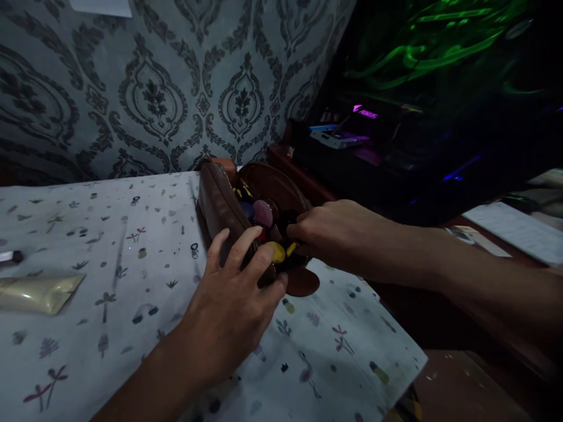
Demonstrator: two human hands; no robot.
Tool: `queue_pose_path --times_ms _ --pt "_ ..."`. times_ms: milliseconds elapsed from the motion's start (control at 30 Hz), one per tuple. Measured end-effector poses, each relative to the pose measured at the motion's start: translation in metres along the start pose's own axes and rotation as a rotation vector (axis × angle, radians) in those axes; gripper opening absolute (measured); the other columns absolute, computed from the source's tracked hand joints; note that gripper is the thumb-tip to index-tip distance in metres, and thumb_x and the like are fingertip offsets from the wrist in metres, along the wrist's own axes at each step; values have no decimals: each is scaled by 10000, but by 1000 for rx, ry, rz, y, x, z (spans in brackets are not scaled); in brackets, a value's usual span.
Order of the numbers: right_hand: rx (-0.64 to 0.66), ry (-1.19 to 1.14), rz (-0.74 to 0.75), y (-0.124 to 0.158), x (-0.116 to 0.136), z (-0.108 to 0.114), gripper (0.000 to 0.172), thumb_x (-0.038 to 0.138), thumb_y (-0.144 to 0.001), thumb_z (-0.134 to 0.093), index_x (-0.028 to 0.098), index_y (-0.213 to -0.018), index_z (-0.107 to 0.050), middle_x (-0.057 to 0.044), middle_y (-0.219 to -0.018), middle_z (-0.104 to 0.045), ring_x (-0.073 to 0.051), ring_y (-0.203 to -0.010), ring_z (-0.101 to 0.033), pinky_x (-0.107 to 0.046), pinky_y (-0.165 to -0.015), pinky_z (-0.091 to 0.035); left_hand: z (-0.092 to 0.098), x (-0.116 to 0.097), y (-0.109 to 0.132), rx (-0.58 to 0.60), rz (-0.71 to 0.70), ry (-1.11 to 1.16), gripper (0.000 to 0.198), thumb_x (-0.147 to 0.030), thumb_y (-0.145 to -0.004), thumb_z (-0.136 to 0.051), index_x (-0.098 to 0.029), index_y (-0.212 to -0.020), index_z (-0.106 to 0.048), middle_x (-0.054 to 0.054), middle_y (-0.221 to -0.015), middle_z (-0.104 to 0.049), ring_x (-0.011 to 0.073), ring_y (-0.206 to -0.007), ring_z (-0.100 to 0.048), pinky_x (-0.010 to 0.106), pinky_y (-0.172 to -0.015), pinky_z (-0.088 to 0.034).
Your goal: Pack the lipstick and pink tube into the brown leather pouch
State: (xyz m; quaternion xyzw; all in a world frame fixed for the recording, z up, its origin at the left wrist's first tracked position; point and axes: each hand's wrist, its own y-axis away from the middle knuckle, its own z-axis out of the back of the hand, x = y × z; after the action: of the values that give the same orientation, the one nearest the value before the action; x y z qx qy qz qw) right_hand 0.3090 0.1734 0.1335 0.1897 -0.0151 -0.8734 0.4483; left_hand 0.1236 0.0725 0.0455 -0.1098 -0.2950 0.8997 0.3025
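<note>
A brown leather pouch (220,202) lies unzipped on the table, its two sides spread apart. Inside it are several small rounded items: a pink one (263,213), a blue one (247,210) and a yellow one (278,252). My left hand (237,293) grips the pouch's near end, fingers spread over its side and rim. At the right of the opening, my right hand (319,231) has its fingers curled down into the pouch; their tips and whatever they hold are hidden. A brown oval flap (303,282) sticks out below the hands.
A gold tube (41,293) rests on the printed tablecloth (132,264) at the left, with a dark-tipped object (11,257) behind it. Patterned wallpaper (153,99) rises at the back. Green and purple lights glow in the dark area at the right, near white papers (519,228).
</note>
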Motion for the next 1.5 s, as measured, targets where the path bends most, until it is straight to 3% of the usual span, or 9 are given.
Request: queue_pose_path --times_ms 400,733,867,1000,1233,1500 --pt "94 92 15 -5 9 8 162 79 -850 -578 159 -763 -689 -50 -625 -665 -162 -578 -596 -261 -525 -239 0 1 -1 10 -6 8 210 -234 -925 -594 -253 -1112 -687 103 -1322 -559 358 -1394 -376 657 -1129 -300" --pt "142 150 45 -7 16 12 161 83 -853 -594 149 -732 -676 -60 -656 -680 -164 -585 -623 -270 -495 -199 0 1 1 16 -3 -12 222 -247 -908 -626 -260 -1120 -692 98 -1316 -561 361 -1395 -376 659 -1122 -318" --pt "172 192 7 -5 20 14 91 94 -831 -638 146 -859 -707 -58 -658 -678 -164 -582 -624 -270 -508 -219 0 1 1 24 -5 -2 220 -244 -904 -630 -251 -1115 -691 102 -1327 -554 363 -1396 -375 664 -1117 -324" --pt "129 213 -13 -2 24 15 231 70 -804 -663 152 -1016 -702 -38 -649 -669 -159 -556 -599 -272 -514 -222 0 2 2 31 -6 2 238 -258 -892 -652 -243 -1128 -687 104 -1340 -547 368 -1399 -371 658 -1125 -316" --pt "123 224 24 0 26 22 137 24 -761 -649 155 -757 -688 -56 -782 -689 -108 -516 -524 -276 -486 -156 1 3 2 11 -19 21 225 -240 -914 -612 -222 -1127 -681 121 -1326 -564 365 -1404 -369 646 -1118 -326" --pt "152 236 20 -8 28 18 149 34 -795 -630 148 -711 -676 -84 -762 -699 -160 -570 -596 -284 -483 -150 1 5 4 37 -27 15 245 -263 -928 -590 -228 -1156 -674 110 -1359 -546 367 -1430 -347 655 -1130 -303"
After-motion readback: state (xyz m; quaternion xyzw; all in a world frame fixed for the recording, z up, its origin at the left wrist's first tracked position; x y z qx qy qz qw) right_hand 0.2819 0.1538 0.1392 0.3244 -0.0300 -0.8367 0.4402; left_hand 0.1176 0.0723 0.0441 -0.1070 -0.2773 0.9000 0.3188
